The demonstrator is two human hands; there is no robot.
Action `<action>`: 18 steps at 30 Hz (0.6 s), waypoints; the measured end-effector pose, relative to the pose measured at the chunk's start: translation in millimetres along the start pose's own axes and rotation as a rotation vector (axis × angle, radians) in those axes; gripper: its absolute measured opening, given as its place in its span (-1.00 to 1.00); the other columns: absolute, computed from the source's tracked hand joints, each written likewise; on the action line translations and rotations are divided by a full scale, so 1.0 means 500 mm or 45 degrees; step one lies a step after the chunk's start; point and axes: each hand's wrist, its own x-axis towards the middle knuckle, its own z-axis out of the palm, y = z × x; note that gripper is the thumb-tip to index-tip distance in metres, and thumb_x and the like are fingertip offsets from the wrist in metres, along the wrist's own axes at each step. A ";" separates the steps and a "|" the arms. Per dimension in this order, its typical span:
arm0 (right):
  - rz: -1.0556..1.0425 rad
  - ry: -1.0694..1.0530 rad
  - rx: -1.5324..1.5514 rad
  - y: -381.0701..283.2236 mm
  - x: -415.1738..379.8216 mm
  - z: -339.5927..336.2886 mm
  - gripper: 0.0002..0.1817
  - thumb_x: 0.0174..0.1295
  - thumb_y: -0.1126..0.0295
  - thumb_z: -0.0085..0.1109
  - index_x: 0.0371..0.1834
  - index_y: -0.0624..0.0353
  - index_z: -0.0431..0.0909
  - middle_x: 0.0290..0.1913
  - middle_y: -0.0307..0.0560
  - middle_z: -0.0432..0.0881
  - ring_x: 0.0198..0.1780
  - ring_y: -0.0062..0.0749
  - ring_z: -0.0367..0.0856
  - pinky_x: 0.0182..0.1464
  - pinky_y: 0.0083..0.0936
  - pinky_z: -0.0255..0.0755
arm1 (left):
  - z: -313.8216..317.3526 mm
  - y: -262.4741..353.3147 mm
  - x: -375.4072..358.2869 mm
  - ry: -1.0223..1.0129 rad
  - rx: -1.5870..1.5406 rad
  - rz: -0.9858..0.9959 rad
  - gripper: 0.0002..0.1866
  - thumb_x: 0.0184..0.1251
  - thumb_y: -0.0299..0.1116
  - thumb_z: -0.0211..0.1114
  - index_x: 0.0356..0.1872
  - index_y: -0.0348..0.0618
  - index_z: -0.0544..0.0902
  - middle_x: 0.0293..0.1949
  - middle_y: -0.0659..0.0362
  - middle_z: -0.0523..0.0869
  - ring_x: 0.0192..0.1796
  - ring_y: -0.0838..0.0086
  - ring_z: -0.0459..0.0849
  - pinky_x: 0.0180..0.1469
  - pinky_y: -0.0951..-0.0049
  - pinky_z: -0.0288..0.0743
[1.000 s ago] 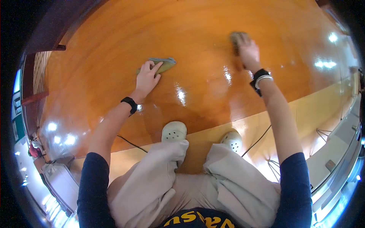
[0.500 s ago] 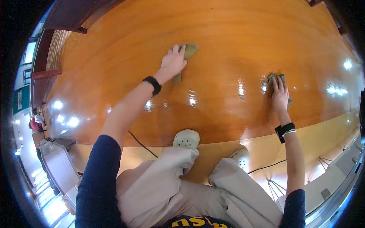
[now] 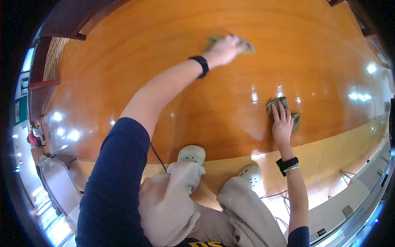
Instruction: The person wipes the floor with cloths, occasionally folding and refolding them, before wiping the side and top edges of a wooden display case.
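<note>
Two cloths: both greenish and rumpled, one under each hand on the shiny wood floor (image 3: 321, 53). The left cloth (image 3: 212, 41) is up in the upper middle of the frame, the right cloth (image 3: 272, 103) right of centre.
Left grip: the left hand (image 3: 224, 50) is over its cloth, but motion blur hides the fingers, so can't tell if they're pinching or just pressing.
Right grip: the right hand (image 3: 282, 127) lies palm down, fingers a bit spread and pressing, no pinch that shows.
Feel: looks light, floppy and not fragile at all, probably slides easily on that gloss and bunches up if pushed from one edge.
Where to hold: flat fingers over the thick folded middle seems best, loose corners would just trail.
Changed vs half a second ago: left hand and cloth went right and a little up, right pair came left and down, so they're closer together. View shifted slightly too.
</note>
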 end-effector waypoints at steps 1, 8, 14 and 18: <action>0.000 -0.020 -0.016 -0.006 -0.011 0.000 -0.44 0.12 0.46 -0.03 0.27 -0.04 0.30 0.31 -0.15 0.26 0.21 -0.15 0.28 0.15 -0.22 0.21 | -0.054 0.069 -0.007 -0.154 -0.389 -0.029 -0.66 0.26 -0.40 0.01 0.07 0.04 0.47 -0.16 0.04 0.54 -0.14 0.15 0.57 -0.17 0.24 0.54; -0.071 0.037 0.071 0.004 -0.009 0.005 -0.46 0.09 0.48 -0.02 0.23 -0.07 0.35 0.30 -0.19 0.28 0.16 -0.16 0.31 0.14 -0.24 0.23 | 0.027 0.275 -0.138 -0.008 -0.210 0.788 -0.58 0.20 -0.38 0.03 0.11 0.23 0.46 -0.01 0.20 0.44 -0.06 0.42 0.48 -0.04 0.40 0.40; -0.135 -0.050 0.105 0.024 -0.005 0.008 -0.41 0.04 0.52 -0.02 0.23 -0.07 0.35 0.33 -0.20 0.24 0.19 -0.15 0.28 0.16 -0.23 0.22 | 0.019 0.048 -0.149 -0.154 -0.339 0.297 -0.53 0.27 -0.47 -0.02 0.20 0.21 0.38 -0.05 0.14 0.49 -0.07 0.26 0.51 -0.09 0.31 0.46; -0.130 -0.073 0.119 0.022 -0.005 0.008 -0.38 0.01 0.54 -0.02 0.25 -0.08 0.33 0.33 -0.20 0.23 0.20 -0.11 0.27 0.17 -0.22 0.21 | -0.063 -0.149 -0.213 -0.123 -0.415 -0.460 -0.56 0.27 -0.44 -0.04 0.20 0.00 0.35 -0.11 -0.04 0.51 -0.04 0.10 0.51 -0.01 0.17 0.43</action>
